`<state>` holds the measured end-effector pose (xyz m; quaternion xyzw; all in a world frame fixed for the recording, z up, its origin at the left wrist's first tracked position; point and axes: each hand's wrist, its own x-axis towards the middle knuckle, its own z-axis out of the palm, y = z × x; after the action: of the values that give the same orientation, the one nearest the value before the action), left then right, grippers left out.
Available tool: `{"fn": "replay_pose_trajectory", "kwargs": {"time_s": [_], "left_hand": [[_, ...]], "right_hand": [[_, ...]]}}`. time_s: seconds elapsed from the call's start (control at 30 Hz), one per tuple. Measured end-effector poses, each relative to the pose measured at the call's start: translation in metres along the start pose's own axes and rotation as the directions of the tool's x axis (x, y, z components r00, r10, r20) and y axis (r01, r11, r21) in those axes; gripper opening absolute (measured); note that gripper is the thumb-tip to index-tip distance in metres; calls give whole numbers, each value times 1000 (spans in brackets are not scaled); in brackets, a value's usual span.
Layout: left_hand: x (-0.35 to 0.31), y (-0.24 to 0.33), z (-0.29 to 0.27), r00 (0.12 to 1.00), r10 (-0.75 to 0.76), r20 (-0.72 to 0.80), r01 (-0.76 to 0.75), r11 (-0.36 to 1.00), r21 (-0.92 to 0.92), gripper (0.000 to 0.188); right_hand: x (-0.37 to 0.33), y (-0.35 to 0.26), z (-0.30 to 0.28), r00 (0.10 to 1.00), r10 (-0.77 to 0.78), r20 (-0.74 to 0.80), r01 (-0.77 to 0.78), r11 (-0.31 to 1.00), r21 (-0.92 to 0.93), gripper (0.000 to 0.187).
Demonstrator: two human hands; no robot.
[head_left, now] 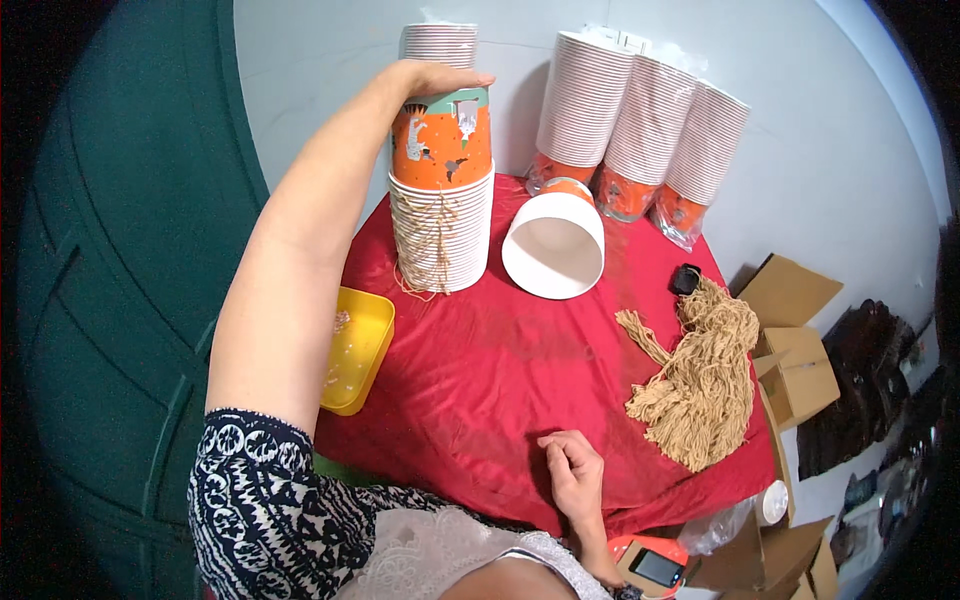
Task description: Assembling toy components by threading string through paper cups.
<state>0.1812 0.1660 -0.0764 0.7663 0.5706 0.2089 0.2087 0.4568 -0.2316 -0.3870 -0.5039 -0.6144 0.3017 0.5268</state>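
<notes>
The left grip (440, 77) touches the cup stack (442, 180) (upside down).

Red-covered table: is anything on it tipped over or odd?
One paper bucket lies on its side, mouth toward the person, while the others stand stacked. Loose tan strings dangle down the stack under the left hand, looking untidy.
</notes>
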Motion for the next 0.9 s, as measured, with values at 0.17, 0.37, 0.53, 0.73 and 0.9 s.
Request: {"fn": "replay_pose_trajectory", "kwargs": {"time_s": [0.17, 0.37, 0.53, 0.73, 0.9], "left_hand": [[-5, 6, 6, 1000, 1, 0, -1, 1000, 2, 86], [-8, 6, 5, 1000, 10, -25, -10, 1000, -22, 82], [-14, 17, 12, 1000, 18, 3, -18, 999, -51, 80], [-12, 8, 3, 917, 206, -341, -64, 921, 384, 60], [-60, 31, 54, 271, 700, -661, -298, 714, 633, 31]], "right_hand": [[-1, -2, 0, 1000, 6, -3, -6, 1000, 7, 12], [-1, -8, 0, 1000, 4, 3, -4, 1000, 5, 12], [-1, -2, -1, 1000, -3, -26, 3, 1000, -3, 12], [0, -2, 1, 997, -68, 18, 69, 996, -59, 13], [-1, 4, -4, 996, -81, 47, 84, 994, -67, 14]]}}
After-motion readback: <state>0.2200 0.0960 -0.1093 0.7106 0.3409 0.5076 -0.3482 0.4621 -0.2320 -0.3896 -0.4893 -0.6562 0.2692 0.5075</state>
